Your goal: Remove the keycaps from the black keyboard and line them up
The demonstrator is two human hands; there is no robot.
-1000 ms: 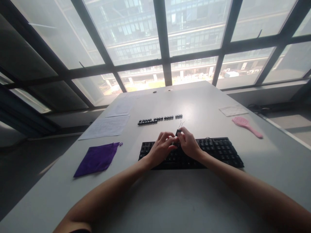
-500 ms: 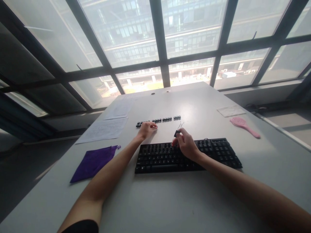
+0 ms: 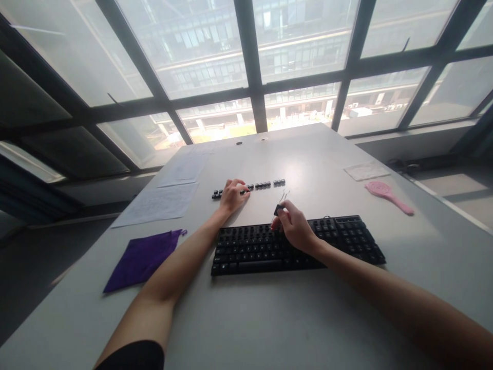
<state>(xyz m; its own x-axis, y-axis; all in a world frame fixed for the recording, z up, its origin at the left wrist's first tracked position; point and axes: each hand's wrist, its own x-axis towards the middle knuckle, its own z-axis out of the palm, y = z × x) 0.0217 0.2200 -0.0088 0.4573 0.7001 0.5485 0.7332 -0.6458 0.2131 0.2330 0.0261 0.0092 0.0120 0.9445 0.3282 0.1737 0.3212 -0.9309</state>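
Observation:
My left hand point(image 3: 232, 196) is closed in a pinch at the row of loose black keycaps point(image 3: 263, 184), with a small black keycap point(image 3: 242, 192) between thumb and fingertips. Part of the row is hidden behind this hand. My right hand point(image 3: 295, 226) grips the black handle of a keycap puller point(image 3: 279, 209), its thin wire prongs pointing up and away from me. Below that hand lies a black keyboard point(image 3: 250, 253), whose upper rows look bare of caps on the left side. My right hand and wrist cover part of its middle.
Left of the keyboard is a purple drawstring pouch point(image 3: 142, 259), with paper sheets point(image 3: 157, 203) beyond it. A pink hairbrush point(image 3: 389, 195) and a pale flat packet point(image 3: 365, 171) lie at the right of the white table point(image 3: 262, 318). Windows point(image 3: 215, 67) stand behind the far edge.
My left hand has moved slightly up and away, over the keycap row, and the dark keycap now shows at its fingertips. My right hand still holds the puller in nearly the same place.

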